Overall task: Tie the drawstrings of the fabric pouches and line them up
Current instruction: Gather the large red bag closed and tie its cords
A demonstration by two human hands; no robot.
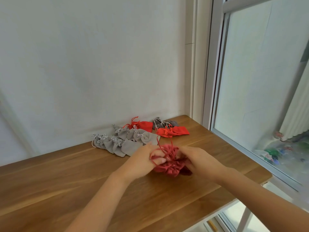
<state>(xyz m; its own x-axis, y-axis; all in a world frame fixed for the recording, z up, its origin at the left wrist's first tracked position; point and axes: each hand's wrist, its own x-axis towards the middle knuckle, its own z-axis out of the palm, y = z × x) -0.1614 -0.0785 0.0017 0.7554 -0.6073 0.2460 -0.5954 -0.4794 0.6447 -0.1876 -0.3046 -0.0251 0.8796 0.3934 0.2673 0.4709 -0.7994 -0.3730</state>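
Plenty done already: along the far edge of the table (75, 178), against the wall, grey pouches (115, 144) sit bunched with bows tied, and two red ones (173, 131) beside them, a loose cluster rather than a neat line, so straightening looks left to do. Mid-table, toward the right edge, the red pouch (168, 168) is cinched but not yet knotted. Left hand (142, 162) has its fingers curled through the cord (160, 146); right hand (199, 158) grips the pouch's gathered mouth, both forearms reaching in low.
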